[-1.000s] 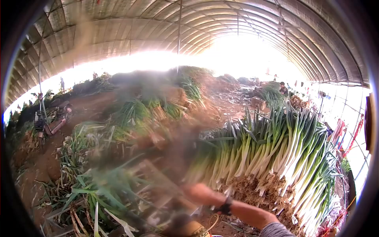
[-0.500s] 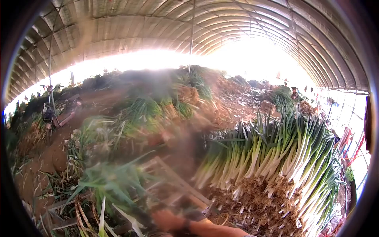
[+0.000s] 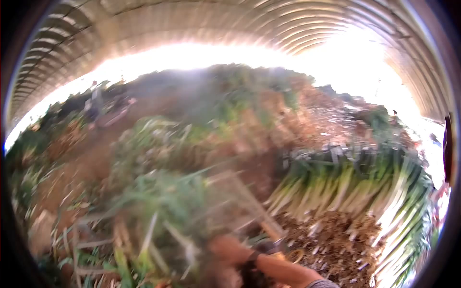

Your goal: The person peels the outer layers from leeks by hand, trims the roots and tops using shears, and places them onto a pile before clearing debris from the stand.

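My right hand (image 3: 228, 249), with a dark band at the wrist, reaches in from the lower right. It is beside blurred green leaves (image 3: 163, 192) and the near end of a wooden frame (image 3: 249, 197). Motion smears its fingers, so whether they hold anything is unclear. Just below it is a skin-toned patch that may be my left hand (image 3: 228, 277), too blurred to make out. To the right lies a big stack of leeks (image 3: 345, 185), white stems toward me, with brown roots (image 3: 331, 240) at the near side.
Loose leaves and stalks (image 3: 96, 245) cover the ground at the lower left. Brown soil (image 3: 86, 165) shows behind them. Farther back rise heaps of green plants (image 3: 230, 91) under an arched roof (image 3: 192, 24). A blurred upright object (image 3: 93, 105) stands at the far left.
The whole view has shifted, so the leeks and frame appear farther right. My right hand shows farther right and slightly higher. A skin-toned patch now appears below it. Blur is stronger.
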`<control>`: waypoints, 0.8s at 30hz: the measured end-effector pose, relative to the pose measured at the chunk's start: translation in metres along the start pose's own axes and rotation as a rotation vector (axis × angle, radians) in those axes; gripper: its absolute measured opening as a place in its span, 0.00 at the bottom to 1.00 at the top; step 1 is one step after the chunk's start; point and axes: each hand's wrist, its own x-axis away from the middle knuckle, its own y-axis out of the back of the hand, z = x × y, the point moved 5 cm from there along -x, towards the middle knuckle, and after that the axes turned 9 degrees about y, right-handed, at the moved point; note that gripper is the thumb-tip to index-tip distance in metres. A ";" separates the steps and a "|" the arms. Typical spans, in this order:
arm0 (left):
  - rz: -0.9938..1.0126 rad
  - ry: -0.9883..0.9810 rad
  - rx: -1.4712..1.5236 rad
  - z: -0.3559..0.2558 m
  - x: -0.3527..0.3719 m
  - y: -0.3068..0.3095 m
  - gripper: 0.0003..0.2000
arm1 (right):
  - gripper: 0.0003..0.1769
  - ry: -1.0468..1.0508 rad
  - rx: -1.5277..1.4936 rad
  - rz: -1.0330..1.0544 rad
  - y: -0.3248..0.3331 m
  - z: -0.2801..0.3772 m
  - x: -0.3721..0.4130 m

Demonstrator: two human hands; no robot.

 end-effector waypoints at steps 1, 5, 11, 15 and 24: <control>0.081 0.155 0.043 -0.027 0.002 0.009 0.22 | 0.18 -0.145 -0.211 0.347 0.049 0.001 -0.026; -0.100 -0.114 0.459 0.017 -0.036 -0.041 0.11 | 0.37 -0.149 -0.272 0.451 -0.007 -0.005 -0.016; -0.209 -0.140 0.337 -0.012 -0.020 -0.014 0.12 | 0.37 -0.350 -0.298 0.461 -0.022 -0.006 -0.033; -0.383 -0.212 0.234 -0.008 -0.037 -0.001 0.15 | 0.42 -0.411 -0.334 0.489 -0.028 -0.010 -0.043; -0.357 0.055 -0.136 -0.022 -0.086 0.059 0.24 | 0.37 -0.324 -0.480 0.454 0.070 -0.006 -0.075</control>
